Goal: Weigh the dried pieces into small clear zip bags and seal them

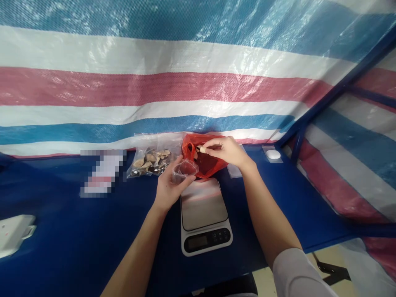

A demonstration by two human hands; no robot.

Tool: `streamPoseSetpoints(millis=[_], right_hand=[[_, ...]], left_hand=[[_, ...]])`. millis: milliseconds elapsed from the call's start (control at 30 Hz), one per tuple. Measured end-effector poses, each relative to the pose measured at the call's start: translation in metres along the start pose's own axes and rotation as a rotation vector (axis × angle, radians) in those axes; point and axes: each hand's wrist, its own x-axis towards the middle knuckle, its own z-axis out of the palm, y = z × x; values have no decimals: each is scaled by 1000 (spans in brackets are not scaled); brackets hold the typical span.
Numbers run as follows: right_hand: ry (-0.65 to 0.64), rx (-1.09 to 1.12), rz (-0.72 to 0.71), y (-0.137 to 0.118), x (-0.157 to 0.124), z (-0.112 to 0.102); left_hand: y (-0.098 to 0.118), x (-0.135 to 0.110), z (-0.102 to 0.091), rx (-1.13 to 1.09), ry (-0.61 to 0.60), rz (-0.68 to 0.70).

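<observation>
One backdrop: striped blue, white and red woven tarpaulin (154, 88), 12 o'clock, on a dark blue frame (337, 90) toward 2 o'clock.
One surface: blue tabletop (71, 247), beneath everything.
Centre: digital kitchen scale (204, 206), silver platform, display toward the person.
Around the scale: clear bag of dried brown slices (151, 160) at 11 o'clock; red plastic bag (204, 159) at 12 o'clock, touching the platform's far edge; pixelated item (102, 173), too blurred to tell, at 10 o'clock.
Left hand (173, 185): palm up, fingers curled around a small clear plastic bag (185, 170).
Right hand (225, 150): closed in a pinch on a small pale piece (201, 149), at the red bag's mouth.
</observation>
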Motion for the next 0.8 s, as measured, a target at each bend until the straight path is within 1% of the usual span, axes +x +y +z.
streamPoseSetpoints(millis=[133,300,433,500,600,800], right_hand=[[-34,87,-33,-18,-7,-14],[-73,202,-30,-37,-13,-24],[-198,268,-40,-46,-14,-25],[-257,240,-50,-49,-13,-22],[-312,167,-55,-55,-11,-15],[-396,-88,-81,-70,-8,1]], left_hand=[[1,-1,1,9,4,9],[1,-2,2,37,0,25],[2,-2,2,29,-27,56],[3,-1,3,33,-33,69],[5,-2,4,32,-35,95],[7,-3,4,61,-65,143]])
